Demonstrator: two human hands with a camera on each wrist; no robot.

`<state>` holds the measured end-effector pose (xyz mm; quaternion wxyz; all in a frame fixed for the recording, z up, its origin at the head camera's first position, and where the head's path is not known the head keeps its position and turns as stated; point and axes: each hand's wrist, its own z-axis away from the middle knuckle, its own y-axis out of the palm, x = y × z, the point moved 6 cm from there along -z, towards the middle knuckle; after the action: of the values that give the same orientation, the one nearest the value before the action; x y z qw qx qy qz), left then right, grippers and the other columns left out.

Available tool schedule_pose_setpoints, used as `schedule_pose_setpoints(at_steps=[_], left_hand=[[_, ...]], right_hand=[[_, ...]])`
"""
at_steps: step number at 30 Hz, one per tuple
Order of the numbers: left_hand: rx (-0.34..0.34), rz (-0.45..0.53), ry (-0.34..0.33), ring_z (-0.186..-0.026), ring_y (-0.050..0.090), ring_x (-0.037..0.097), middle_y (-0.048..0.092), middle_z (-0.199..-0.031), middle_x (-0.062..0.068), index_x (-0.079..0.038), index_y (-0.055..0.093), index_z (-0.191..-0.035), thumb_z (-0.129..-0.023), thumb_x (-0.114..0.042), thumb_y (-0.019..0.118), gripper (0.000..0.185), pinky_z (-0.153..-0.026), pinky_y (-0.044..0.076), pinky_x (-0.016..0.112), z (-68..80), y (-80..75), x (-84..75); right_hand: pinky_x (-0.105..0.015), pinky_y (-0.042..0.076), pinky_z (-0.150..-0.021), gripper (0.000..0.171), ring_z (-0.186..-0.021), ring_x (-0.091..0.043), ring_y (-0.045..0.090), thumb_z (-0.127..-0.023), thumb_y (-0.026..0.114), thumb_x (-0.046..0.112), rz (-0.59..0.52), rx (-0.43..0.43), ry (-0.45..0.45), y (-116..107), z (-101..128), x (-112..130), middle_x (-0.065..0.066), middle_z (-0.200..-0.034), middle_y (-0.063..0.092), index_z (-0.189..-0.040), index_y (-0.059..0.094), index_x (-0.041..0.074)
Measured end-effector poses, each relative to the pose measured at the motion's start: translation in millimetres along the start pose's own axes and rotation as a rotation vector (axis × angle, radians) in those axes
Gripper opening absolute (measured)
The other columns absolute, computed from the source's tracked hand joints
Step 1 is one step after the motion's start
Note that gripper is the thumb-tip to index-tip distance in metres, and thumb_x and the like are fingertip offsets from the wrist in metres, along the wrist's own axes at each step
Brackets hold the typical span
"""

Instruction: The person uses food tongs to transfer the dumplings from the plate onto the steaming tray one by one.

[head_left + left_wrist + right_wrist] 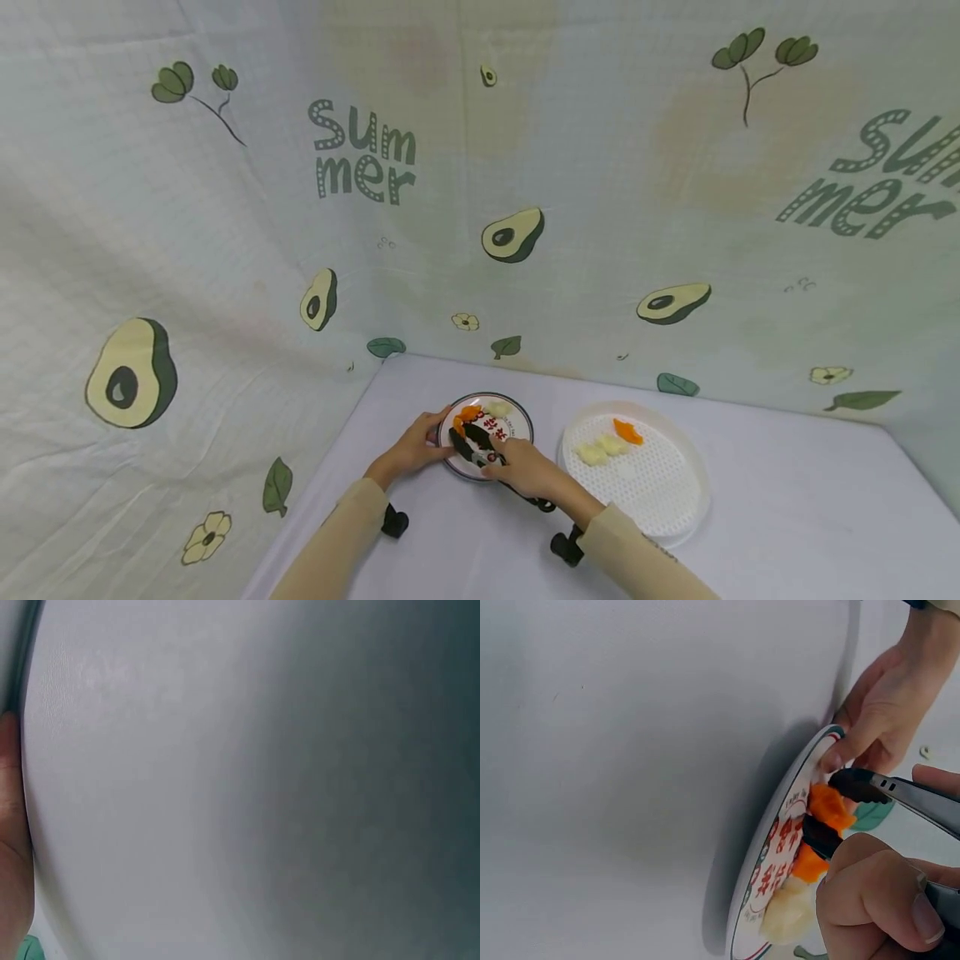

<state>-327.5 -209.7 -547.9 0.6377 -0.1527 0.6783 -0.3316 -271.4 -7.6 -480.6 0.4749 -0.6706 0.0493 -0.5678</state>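
A white plate (pixel 517 452) with a dark rim and red characters lies on the table, bearing orange pieces (pixel 469 413) and a pale yellow lump (pixel 497 409). My left hand (pixel 414 443) grips its left edge, thumb over the rim in the right wrist view. With my right hand (pixel 529 468) I hold black-tipped tongs (pixel 922 802) over the plate. Their two tips stand on either side of an orange piece (pixel 828 804). Mostly a pale, blurred surface fills the left wrist view, with part of the left hand (pixel 12 832) along its left side.
To the right of the plate stands a round white perforated tray (pixel 652 500). An orange piece (pixel 627 432) and two pale yellow lumps (pixel 592 454) lie in its far part. Patterned cloth (pixel 585 275) hangs behind and left of the white table (pixel 795 500).
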Motion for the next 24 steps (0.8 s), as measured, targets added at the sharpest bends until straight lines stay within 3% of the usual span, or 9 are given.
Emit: schedule_pose_setpoints(at_steps=[6,9,11,13,15,19,24], left_hand=[[0.005,-0.017,-0.009,-0.095,0.049,0.022,0.049,-0.131,0.017,-0.011,0.036,-0.155,-0.084,-0.015,0.082,0.084,-0.086,0.044,0.041,-0.4,-0.4,-1.5],[0.013,-0.031,-0.013,-0.096,0.049,0.022,0.048,-0.131,0.017,-0.011,0.036,-0.155,-0.085,-0.018,0.082,0.085,-0.089,0.044,0.043,0.1,-0.4,-1.1],[0.017,-0.032,-0.016,-0.096,0.049,0.022,0.048,-0.132,0.017,-0.011,0.035,-0.155,-0.085,-0.019,0.081,0.085,-0.09,0.044,0.043,0.2,0.0,-0.1],[0.016,-0.032,-0.008,-0.096,0.051,0.021,0.049,-0.131,0.017,-0.01,0.035,-0.155,-0.085,-0.019,0.081,0.085,-0.091,0.044,0.043,-0.2,0.5,0.2],[0.016,-0.029,-0.006,-0.095,0.053,0.019,0.049,-0.131,0.017,-0.01,0.034,-0.156,-0.085,-0.019,0.081,0.085,-0.091,0.044,0.043,-0.6,1.0,0.5],[0.013,-0.015,-0.014,-0.094,0.056,0.018,0.048,-0.133,0.017,-0.011,0.034,-0.156,-0.085,-0.017,0.081,0.086,-0.093,0.045,0.044,-2.3,1.6,1.4],[0.013,-0.016,-0.016,-0.093,0.055,0.017,0.048,-0.132,0.016,-0.012,0.034,-0.156,-0.084,-0.017,0.082,0.086,-0.092,0.045,0.042,-3.0,2.6,1.7]], right_hand=[[-0.024,0.025,-0.045,0.063,-0.048,-0.007,0.021,-0.098,0.063,0.025,-0.002,-0.008,-0.01,0,2,-3,0.009,-0.057,0.027,-0.141,0.043,-0.014],[-0.025,0.028,-0.047,0.063,-0.05,-0.009,0.028,-0.098,0.063,0.026,0.002,-0.008,-0.007,0,4,-5,0.003,-0.06,0.035,-0.142,0.042,-0.014],[-0.027,0.035,-0.054,0.064,-0.061,-0.012,0.038,-0.097,0.063,0.027,0.021,-0.016,-0.013,-1,6,-4,-0.006,-0.074,0.054,-0.142,0.043,-0.014],[-0.03,0.039,-0.062,0.064,-0.071,-0.015,0.044,-0.097,0.064,0.027,0.045,-0.024,-0.029,-3,7,-3,-0.017,-0.092,0.063,-0.14,0.044,-0.015],[-0.033,0.039,-0.066,0.064,-0.077,-0.018,0.046,-0.097,0.064,0.027,0.058,-0.029,-0.047,-6,10,-1,-0.023,-0.102,0.063,-0.14,0.044,-0.016],[-0.037,0.041,-0.069,0.063,-0.082,-0.021,0.049,-0.098,0.063,0.025,0.062,-0.031,-0.061,-11,14,1,-0.023,-0.106,0.063,-0.141,0.042,-0.017],[-0.049,0.046,-0.093,0.064,-0.116,-0.034,0.054,-0.099,0.062,0.028,0.073,-0.046,-0.045,-15,21,1,-0.032,-0.132,0.054,-0.142,0.042,-0.014]])
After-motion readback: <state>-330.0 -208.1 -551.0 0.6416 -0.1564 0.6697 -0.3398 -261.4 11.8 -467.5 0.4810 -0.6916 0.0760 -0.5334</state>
